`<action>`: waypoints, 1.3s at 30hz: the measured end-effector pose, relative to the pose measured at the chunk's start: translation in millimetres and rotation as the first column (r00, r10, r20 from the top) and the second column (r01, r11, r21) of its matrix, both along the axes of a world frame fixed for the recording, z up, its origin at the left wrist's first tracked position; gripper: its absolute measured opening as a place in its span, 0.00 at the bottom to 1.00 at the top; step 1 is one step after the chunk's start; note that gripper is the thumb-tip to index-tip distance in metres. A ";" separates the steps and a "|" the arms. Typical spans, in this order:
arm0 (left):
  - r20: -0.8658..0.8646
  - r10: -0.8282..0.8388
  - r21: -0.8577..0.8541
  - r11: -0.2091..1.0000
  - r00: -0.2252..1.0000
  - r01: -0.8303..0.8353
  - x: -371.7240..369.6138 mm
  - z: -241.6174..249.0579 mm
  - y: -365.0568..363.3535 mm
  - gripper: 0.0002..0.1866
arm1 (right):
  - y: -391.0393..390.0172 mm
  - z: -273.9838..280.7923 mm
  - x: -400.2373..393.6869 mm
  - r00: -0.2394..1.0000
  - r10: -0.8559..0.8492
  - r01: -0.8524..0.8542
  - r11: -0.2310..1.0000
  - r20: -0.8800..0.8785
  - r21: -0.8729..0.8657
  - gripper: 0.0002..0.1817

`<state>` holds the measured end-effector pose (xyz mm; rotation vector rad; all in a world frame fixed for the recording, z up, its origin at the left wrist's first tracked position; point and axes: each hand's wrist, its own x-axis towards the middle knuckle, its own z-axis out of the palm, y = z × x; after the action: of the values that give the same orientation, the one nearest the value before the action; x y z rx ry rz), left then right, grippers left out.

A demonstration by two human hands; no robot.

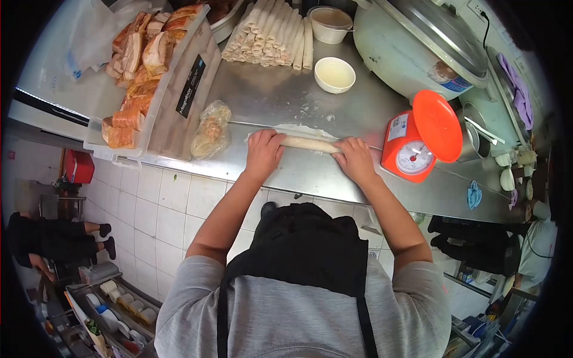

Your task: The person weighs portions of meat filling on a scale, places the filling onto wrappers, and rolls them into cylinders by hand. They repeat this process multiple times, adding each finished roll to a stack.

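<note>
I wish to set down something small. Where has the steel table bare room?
The steel table has one bare patch between stacked rolls, plastic bag and flour flecks, another between white bowl and red scale. Crowded: left, the meat box; back right, the lidded pot; front, the left hand, right hand and their roll.

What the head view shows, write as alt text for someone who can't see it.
A person's left grip and right grip touch both ends of a pale roll near the edge of a steel counter. Behind are a stack of similar rolls and a white bowl; a plastic tub of meat stands at left, a red scale at right.
</note>
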<state>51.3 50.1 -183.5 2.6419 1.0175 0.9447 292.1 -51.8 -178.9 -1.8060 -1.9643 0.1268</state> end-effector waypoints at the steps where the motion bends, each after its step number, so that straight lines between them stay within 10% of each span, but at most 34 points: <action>1: 0.006 -0.021 -0.007 1.000 1.000 0.021 0.1 0.2 5.4 0.18 | 1.2 0.1 -0.9 0.999 -0.025 0.026 1.000 -0.041 0.010 0.11; 7: -0.024 -0.155 -0.128 0.980 0.988 0.150 3.6 4.4 42.0 0.10 | 16.8 15.1 -0.5 0.982 -0.180 0.171 0.974 -0.049 -0.151 0.07; 10: -0.162 -0.185 -0.137 0.977 0.969 0.163 -1.9 9.6 55.8 0.08 | 30.4 28.5 -24.8 0.872 -0.405 0.426 0.905 0.275 -0.018 0.08; 14: -0.155 -0.261 -0.117 0.962 0.953 0.245 6.7 7.6 68.6 0.06 | 39.9 -0.1 -34.6 0.978 -0.159 0.151 0.986 0.132 0.068 0.07; 23: -0.130 -0.196 0.030 0.979 0.972 0.201 19.6 12.6 53.2 0.13 | 43.5 8.5 -25.4 0.972 -0.195 0.162 0.960 -0.131 -0.227 0.09; 39: -0.037 -0.425 -0.179 0.893 0.905 0.412 31.1 7.4 65.2 0.12 | 51.1 2.1 -51.3 0.983 -0.173 0.176 0.983 0.055 -0.046 0.18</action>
<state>82.4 115.3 -176.1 2.6102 0.4735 0.6362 240.8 -0.7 -176.8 -2.0232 -1.8410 0.0761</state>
